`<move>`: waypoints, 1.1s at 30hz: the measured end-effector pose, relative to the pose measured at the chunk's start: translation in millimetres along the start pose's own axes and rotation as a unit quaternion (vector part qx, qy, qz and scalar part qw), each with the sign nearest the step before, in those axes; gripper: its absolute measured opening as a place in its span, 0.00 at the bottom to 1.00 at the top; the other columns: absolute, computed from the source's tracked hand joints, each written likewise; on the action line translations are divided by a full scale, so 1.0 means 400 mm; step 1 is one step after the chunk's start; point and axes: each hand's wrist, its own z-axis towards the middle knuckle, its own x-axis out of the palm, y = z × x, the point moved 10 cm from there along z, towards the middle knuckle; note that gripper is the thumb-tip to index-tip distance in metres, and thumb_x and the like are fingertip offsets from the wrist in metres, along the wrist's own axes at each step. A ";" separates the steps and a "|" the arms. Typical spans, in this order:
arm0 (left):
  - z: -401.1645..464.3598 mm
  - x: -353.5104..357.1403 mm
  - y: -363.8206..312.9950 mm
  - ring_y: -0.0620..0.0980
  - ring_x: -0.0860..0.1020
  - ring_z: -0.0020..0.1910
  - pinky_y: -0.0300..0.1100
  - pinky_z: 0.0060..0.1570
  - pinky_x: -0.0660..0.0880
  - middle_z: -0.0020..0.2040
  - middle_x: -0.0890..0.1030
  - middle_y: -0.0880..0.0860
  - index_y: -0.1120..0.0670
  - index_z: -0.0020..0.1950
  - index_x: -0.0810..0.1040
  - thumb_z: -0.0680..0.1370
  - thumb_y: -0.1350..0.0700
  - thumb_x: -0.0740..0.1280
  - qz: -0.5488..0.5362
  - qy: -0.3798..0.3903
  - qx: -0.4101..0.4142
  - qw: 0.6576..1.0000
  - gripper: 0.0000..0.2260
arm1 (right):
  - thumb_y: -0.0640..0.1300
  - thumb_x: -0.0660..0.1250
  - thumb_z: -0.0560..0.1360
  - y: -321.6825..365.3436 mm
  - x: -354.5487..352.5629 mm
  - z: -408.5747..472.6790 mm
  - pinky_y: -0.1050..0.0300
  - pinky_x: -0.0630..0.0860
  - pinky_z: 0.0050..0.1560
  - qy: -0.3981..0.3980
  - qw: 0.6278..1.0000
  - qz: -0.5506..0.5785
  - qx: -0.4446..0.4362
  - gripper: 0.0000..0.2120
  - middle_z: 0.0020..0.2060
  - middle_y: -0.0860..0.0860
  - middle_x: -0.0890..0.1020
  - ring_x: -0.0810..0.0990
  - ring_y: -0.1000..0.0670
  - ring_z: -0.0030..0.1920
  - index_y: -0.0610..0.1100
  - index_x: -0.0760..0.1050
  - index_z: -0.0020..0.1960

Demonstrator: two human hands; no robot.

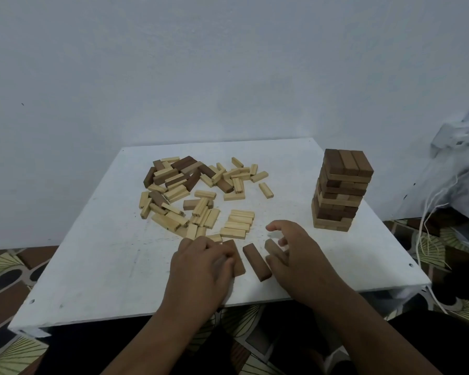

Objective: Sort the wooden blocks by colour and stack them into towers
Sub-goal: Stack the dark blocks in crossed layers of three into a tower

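3 dark blocks lie side by side at 6 o'clock on the white tabletop (98,266), apparently being squared into a layer for the brown tower (341,189) standing at 3 o'clock. The left hand (201,269) presses curled fingers onto the left block (237,259); the middle block (257,262) lies free; the right hand (295,255) pinches the right block (274,249) loosely, fingers spread. The unsorted heap (190,188) of pale and dark blocks sits at 11 o'clock, with a small row of pale blocks (237,224) set aside nearer centre.
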 end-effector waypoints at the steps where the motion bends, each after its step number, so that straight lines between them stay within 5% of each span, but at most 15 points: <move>1: -0.001 0.005 0.006 0.46 0.70 0.48 0.46 0.45 0.72 0.45 0.76 0.41 0.40 0.51 0.82 0.75 0.52 0.71 0.004 0.001 0.000 1.000 0.07 | 0.43 0.69 0.76 -0.004 -0.007 0.001 0.79 0.67 0.46 -0.016 1.000 -0.014 -0.010 0.17 0.54 0.63 0.71 0.73 0.63 0.51 0.58 0.69 0.59; 4: -0.001 0.013 0.008 0.44 0.70 0.51 0.46 0.49 0.68 0.47 0.75 0.38 0.39 0.51 0.81 0.75 0.48 0.68 0.000 0.014 0.010 1.000 0.07 | 0.45 0.71 0.76 -0.007 -0.035 0.002 0.76 0.72 0.45 -0.083 0.996 -0.027 -0.033 0.08 0.50 0.58 0.78 0.77 0.60 0.44 0.54 0.75 0.52; 8: -0.003 0.020 0.012 0.43 0.71 0.54 0.51 0.52 0.68 0.49 0.76 0.37 0.38 0.51 0.81 0.74 0.43 0.65 -0.033 0.032 0.008 0.999 0.08 | 0.46 0.76 0.71 0.006 -0.052 -0.004 0.66 0.78 0.41 -0.126 0.991 -0.010 -0.054 0.08 0.44 0.56 0.80 0.79 0.56 0.38 0.50 0.79 0.49; 14: -0.005 0.027 0.020 0.43 0.71 0.57 0.53 0.53 0.68 0.54 0.76 0.36 0.38 0.52 0.81 0.73 0.39 0.63 -0.044 0.034 0.017 0.998 0.11 | 0.51 0.73 0.74 -0.015 -0.026 0.014 0.66 0.73 0.46 -0.075 0.994 -0.077 -0.016 0.06 0.42 0.57 0.81 0.76 0.58 0.40 0.50 0.83 0.49; 20: -0.007 0.038 0.029 0.44 0.69 0.60 0.51 0.54 0.65 0.59 0.77 0.34 0.39 0.54 0.81 0.73 0.42 0.66 -0.035 0.048 0.013 0.998 0.11 | 0.52 0.73 0.73 0.019 -0.011 0.002 0.73 0.67 0.41 -0.025 0.995 -0.079 -0.057 0.05 0.39 0.60 0.83 0.76 0.63 0.42 0.52 0.85 0.46; 26: -0.007 0.040 0.033 0.44 0.70 0.60 0.55 0.57 0.68 0.60 0.76 0.32 0.38 0.55 0.78 0.73 0.45 0.67 -0.054 0.061 0.016 0.997 0.11 | 0.60 0.79 0.62 0.022 0.006 -0.002 0.73 0.68 0.39 0.070 0.992 -0.065 -0.086 0.20 0.40 0.62 0.79 0.74 0.64 0.46 0.53 0.83 0.50; 33: -0.004 0.043 0.042 0.43 0.69 0.58 0.57 0.55 0.70 0.60 0.75 0.29 0.37 0.57 0.76 0.72 0.40 0.63 -0.066 0.067 0.020 0.995 0.14 | 0.62 0.78 0.63 0.017 0.015 0.003 0.72 0.66 0.39 0.066 0.992 -0.069 -0.077 0.20 0.39 0.62 0.78 0.74 0.63 0.44 0.54 0.83 0.50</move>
